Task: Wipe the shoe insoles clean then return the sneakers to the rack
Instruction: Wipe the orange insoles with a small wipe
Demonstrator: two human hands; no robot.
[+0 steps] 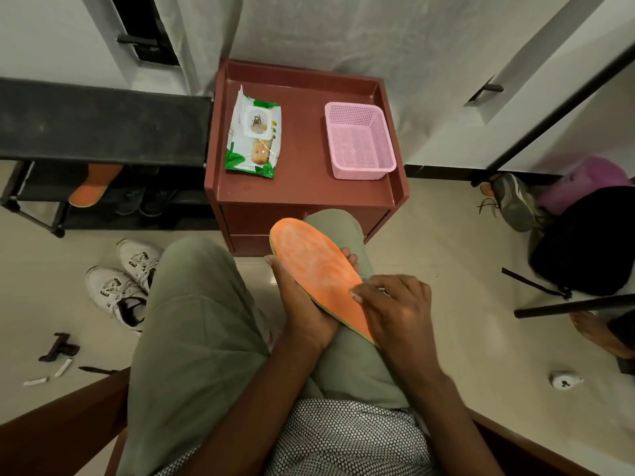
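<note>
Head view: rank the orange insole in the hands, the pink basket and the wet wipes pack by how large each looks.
1. Orange insole, largest, though it is nearest the camera, which inflates it.
2 and 3. Pink basket and wet wipes pack: too alike to rank; the basket looks slightly wider, the pack slightly longer.

The heel end of the orange insole (318, 269) is hidden beneath the right hand (400, 312). Whether that hand holds a wipe cannot be told: only a pale sliver shows at its fingers, just beside the insole. The left hand (302, 304) lies largely under the insole, with only its fingertips showing past the far edge. Left of the insole, a second orange insole (94, 187) is partly concealed under the shoe rack (103, 121) top. Dark shoes (144, 201) on the rack's lower shelf sit in shadow, their details illegible. Print on the wipes pack (253, 132), beyond the insole, is too small to read.
</note>
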